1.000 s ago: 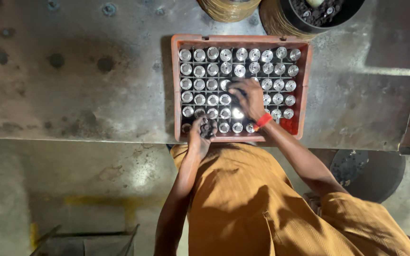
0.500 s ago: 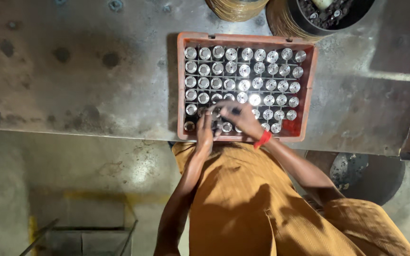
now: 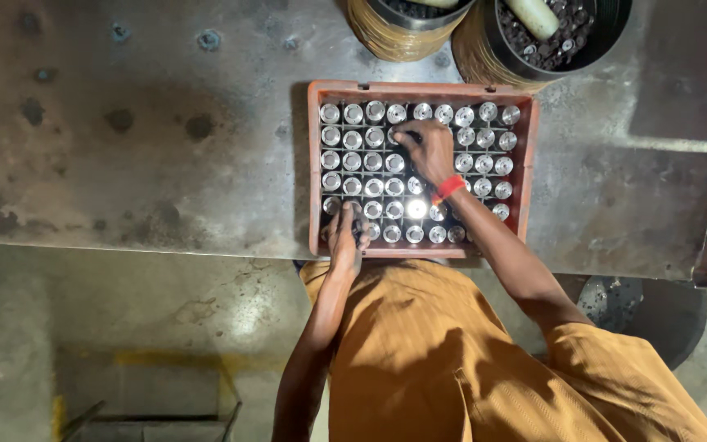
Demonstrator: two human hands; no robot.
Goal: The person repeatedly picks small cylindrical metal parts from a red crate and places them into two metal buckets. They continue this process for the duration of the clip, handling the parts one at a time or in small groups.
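The right hand is up in the second row of the orange crate on the grey worktop, fingertips pinched down on one of the shiny metal cylinders standing upright in the grid cells. The left hand rests curled on the near rows by the crate's front wall, though whether it actually grips a piece I cannot tell. These pieces look like solid, stiff, smooth steel, likely heavy for their size and slick, so the exposed top rim, pinched from above, looks like the only hold.
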